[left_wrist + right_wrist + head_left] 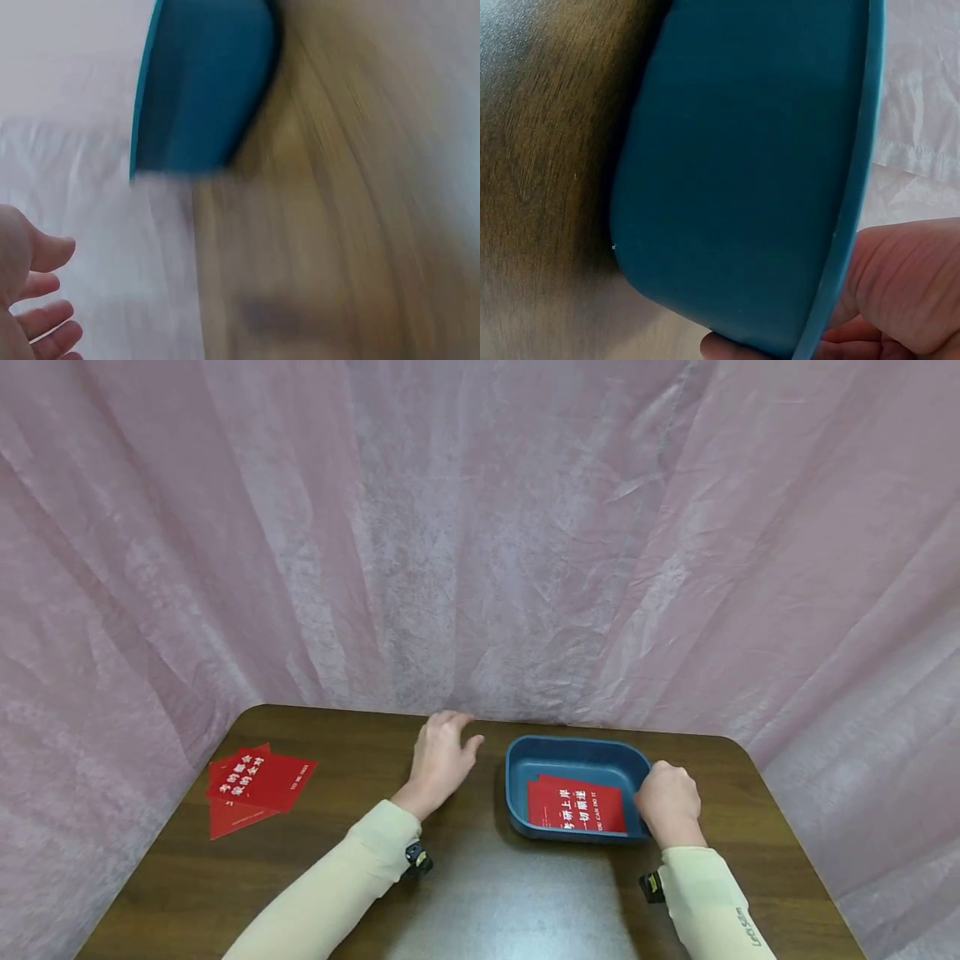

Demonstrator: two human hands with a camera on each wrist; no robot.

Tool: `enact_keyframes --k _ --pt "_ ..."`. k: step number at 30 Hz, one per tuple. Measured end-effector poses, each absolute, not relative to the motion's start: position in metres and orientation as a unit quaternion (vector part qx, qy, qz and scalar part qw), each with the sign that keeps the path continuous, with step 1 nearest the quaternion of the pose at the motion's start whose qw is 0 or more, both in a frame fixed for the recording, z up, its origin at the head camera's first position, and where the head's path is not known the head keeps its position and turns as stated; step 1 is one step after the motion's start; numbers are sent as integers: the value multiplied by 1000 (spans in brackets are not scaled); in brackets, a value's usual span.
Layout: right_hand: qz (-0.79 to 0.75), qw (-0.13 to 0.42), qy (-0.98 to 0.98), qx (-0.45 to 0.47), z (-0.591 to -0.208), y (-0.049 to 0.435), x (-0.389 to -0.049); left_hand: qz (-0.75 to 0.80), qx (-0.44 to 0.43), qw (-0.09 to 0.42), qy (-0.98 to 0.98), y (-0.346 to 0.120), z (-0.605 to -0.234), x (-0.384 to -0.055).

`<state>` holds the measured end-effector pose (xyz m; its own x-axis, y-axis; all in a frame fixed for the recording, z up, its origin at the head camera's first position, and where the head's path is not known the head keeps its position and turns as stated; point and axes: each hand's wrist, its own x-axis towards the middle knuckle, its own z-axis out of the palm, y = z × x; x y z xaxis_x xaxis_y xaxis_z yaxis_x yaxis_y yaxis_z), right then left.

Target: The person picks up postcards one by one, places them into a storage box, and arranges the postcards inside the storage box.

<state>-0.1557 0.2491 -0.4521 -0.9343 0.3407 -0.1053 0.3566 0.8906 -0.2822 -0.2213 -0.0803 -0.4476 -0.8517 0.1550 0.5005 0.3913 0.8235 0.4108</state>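
Observation:
A blue rectangular tray [577, 747] with raised walls sits on the right half of the table, red cards [576, 803] with white lettering lying inside it. My right hand [670, 802] grips the tray's right end; in the right wrist view, fingers [731, 348] curl under the rim against the outer wall. Left of the tray, my left hand [442, 756] hovers over the table with fingers spread and loosely bent, holding nothing. The left wrist view shows that hand's thumb [52, 253] apart from its fingers, and the tray blurred beyond.
Several overlapping red cards [258, 781] with white lettering lie at the table's left side. The brown wooden table [480, 902] has rounded far corners. A pink curtain [480, 543] hangs right behind its far edge.

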Motion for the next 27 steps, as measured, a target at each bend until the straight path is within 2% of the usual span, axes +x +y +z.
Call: enact_keyframes --k 6,11,22,27 --pt "-152 25 971 184 -450 251 -155 -256 -65 245 -933 -157 -449 -227" --pt "-154 26 970 184 -449 251 -153 -241 8 234 -942 -216 -455 -227" --pt "-146 19 972 180 -449 248 -154 -197 128 152 -960 -316 -470 -230" --pt "-149 22 971 185 -449 245 -154 -193 183 58 -962 -339 -483 -229"
